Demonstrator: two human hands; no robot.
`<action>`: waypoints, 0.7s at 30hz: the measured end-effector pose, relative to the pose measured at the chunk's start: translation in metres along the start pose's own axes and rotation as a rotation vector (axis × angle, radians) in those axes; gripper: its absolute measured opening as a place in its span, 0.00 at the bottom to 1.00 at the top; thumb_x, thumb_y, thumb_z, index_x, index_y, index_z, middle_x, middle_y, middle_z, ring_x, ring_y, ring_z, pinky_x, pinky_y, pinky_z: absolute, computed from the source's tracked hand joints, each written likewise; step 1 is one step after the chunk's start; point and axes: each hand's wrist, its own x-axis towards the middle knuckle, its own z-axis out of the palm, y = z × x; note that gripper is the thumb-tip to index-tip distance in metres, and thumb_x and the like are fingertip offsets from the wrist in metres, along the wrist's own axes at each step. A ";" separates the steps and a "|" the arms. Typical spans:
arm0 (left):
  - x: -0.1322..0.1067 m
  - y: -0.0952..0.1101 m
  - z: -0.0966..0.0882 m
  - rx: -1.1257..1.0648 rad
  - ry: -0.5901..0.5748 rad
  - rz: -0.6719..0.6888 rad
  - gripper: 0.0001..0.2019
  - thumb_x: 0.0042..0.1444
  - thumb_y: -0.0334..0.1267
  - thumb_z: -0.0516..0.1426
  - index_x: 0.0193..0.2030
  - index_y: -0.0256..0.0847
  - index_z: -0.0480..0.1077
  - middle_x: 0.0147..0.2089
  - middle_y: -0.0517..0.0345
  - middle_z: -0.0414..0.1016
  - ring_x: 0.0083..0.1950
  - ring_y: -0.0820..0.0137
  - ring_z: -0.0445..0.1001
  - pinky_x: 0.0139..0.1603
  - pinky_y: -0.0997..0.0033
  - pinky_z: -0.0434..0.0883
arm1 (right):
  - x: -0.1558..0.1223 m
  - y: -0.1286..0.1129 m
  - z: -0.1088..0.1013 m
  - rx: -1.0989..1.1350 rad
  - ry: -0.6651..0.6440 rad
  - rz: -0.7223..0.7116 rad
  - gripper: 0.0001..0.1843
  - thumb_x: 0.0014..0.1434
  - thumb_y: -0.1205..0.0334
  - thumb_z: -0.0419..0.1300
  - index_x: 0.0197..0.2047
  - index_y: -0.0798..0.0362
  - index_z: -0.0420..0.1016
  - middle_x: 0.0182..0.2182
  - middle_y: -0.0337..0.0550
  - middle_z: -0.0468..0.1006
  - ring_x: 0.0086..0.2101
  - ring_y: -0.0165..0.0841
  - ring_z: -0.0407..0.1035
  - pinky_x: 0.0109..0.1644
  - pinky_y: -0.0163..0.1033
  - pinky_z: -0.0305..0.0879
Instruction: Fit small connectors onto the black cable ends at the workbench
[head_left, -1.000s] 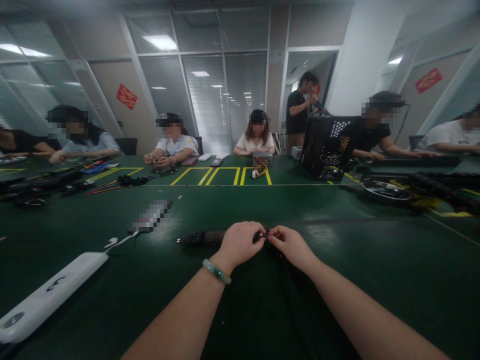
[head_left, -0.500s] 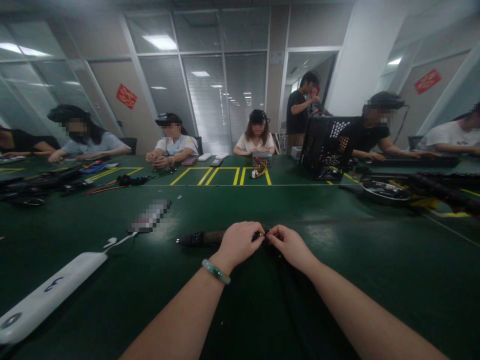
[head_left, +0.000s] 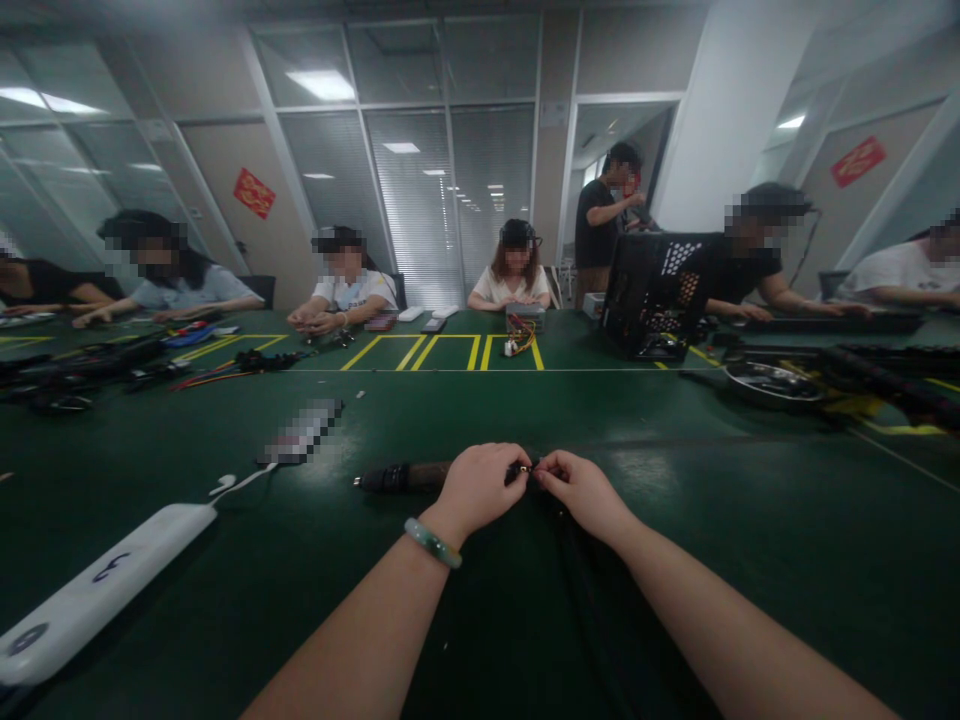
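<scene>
A dark, tube-shaped electric screwdriver (head_left: pixel 386 478) lies across the green table in front of me, its metal tip pointing left. My left hand (head_left: pixel 486 482), with a green bangle on the wrist, is closed around its rear end and covers much of it. A small brassy glint shows at the left fingertips. Close against them, the fingers of my right hand (head_left: pixel 576 488) pinch what appears to be the end of a black cable (head_left: pixel 581 590). That cable trails down toward me beneath my right arm. Whether the two parts are joined is hidden by the fingers.
To the left lies a white power bank (head_left: pixel 124 580), wired to a phone (head_left: pixel 304 432). A black computer case (head_left: pixel 649 295) and a metal bowl (head_left: pixel 772 385) stand at the right. Dark cables (head_left: pixel 82 370) lie far left. Several people sit across the table; one person stands behind.
</scene>
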 end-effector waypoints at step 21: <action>0.000 0.001 0.000 0.015 0.002 -0.005 0.07 0.59 0.38 0.54 0.42 0.45 0.70 0.40 0.60 0.75 0.42 0.67 0.72 0.46 0.66 0.67 | 0.000 0.005 0.001 0.007 -0.004 0.007 0.08 0.58 0.58 0.57 0.37 0.52 0.73 0.32 0.39 0.78 0.32 0.31 0.72 0.31 0.32 0.64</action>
